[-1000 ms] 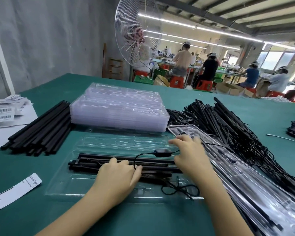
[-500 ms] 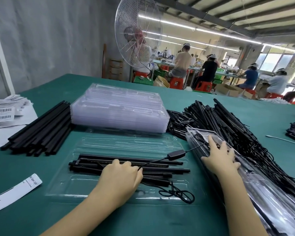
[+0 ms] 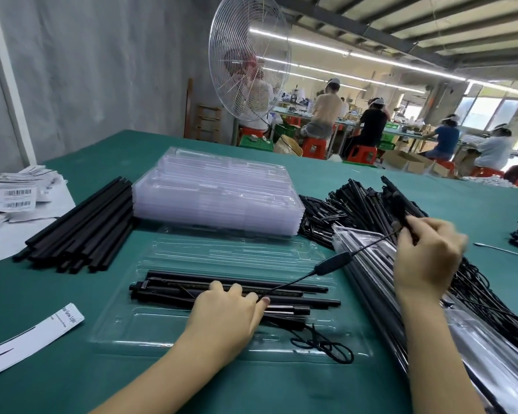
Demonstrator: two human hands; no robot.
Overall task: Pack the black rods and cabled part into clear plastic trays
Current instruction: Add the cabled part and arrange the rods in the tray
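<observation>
The left hand (image 3: 228, 315) lies palm down on the black rods (image 3: 168, 289). Its fingers are only lightly bent and press across the rods without closing round them. The right hand (image 3: 425, 258) is raised over the right side of the counter (image 3: 326, 180) with its fingers curled, and it pinches a thin black cable (image 3: 293, 280) near its fingertips. It is too blurred to tell whether it also holds a rod from the heap behind it.

The rods lie lengthwise, side by side, in the near half of an open clear tray (image 3: 150, 333) in front of the person. The cable runs taut from the right hand down to the left fingertips and carries a small black switch box (image 3: 332, 262) in mid-air between the two hands. More of the cable lies in a loose coil (image 3: 320, 345) at the tray's near right corner.

A stack of empty trays (image 3: 219, 198) sits just beyond the open tray. To its left is a loose bundle of rods (image 3: 81, 231), and to its right a heap of cabled parts (image 3: 356, 204). Filled trays (image 3: 365, 258) lie slantwise under the right forearm. Barcode labels (image 3: 12, 195) are at the far left, and a white paper strip (image 3: 33, 333) lies near the left edge. A large fan (image 3: 248, 64) stands behind the counter, with seated workers beyond it.
</observation>
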